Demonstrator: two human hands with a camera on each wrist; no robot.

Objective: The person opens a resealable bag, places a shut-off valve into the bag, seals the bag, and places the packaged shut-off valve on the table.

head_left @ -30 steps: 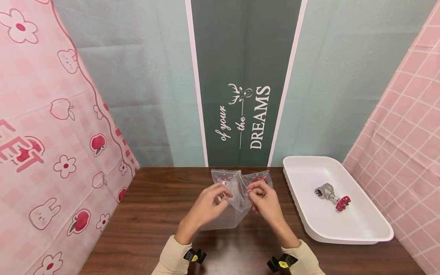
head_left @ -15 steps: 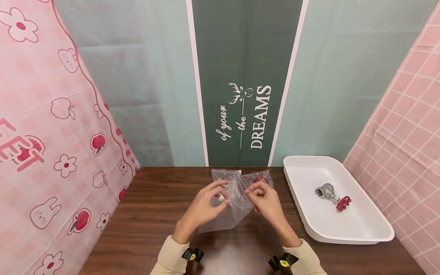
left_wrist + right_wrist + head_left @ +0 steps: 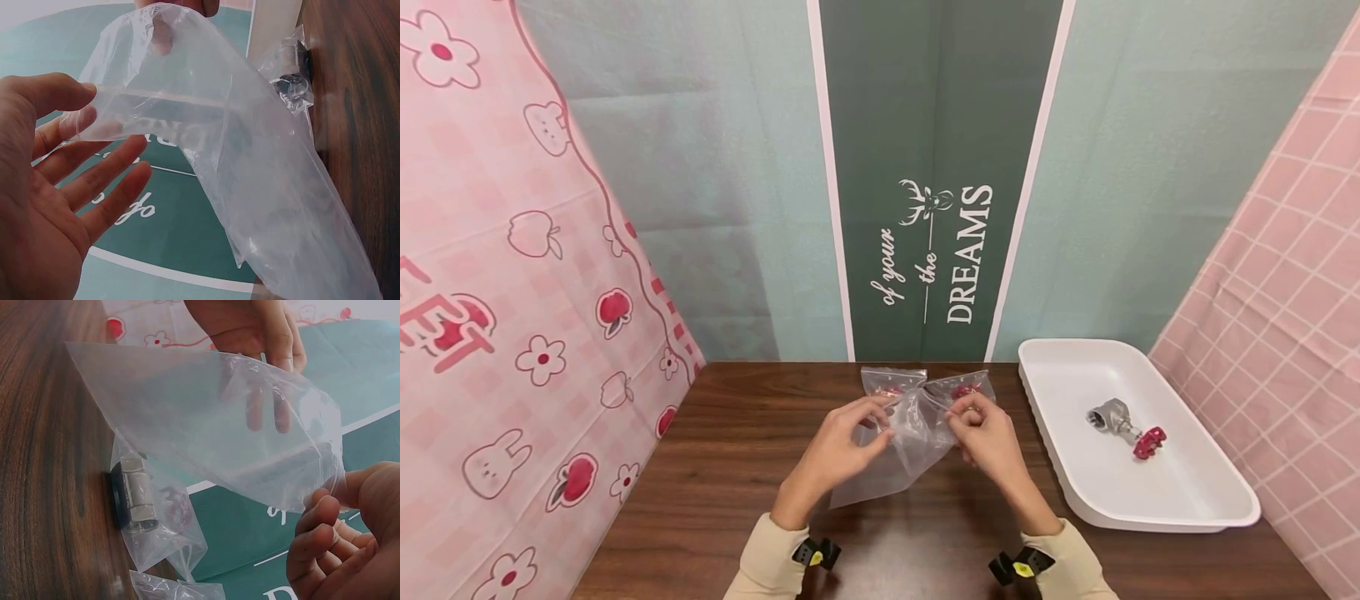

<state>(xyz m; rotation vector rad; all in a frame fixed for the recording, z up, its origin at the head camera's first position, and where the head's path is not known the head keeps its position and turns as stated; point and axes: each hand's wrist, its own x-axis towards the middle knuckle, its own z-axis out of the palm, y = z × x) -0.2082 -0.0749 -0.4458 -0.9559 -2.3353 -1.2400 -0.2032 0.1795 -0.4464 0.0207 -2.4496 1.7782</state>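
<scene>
A clear plastic bag [image 3: 898, 450] is held up in front of me between my two hands. My left hand [image 3: 842, 446] has its thumb and index finger at one edge of the bag's mouth, with the other fingers spread; in the left wrist view, some fingertips show through the film [image 3: 187, 87]. On the opposite edge, my right hand [image 3: 988, 433] pinches the plastic between thumb and index finger, its remaining fingers curled. The bag looks limp and see-through, its lower corner hanging toward the left over the table.
Behind the hands lie two zip bags, a left one [image 3: 891, 379] and a right one [image 3: 973, 383], with red-handled parts inside. At right stands a white tray [image 3: 1052, 467] holding a metal valve [image 3: 1112, 417] with a red handwheel. The wooden table [image 3: 715, 450] meets printed cloth walls.
My hands have drawn slightly apart, the left going a little left and the right a little right. The plastic between them is spread wider.
</scene>
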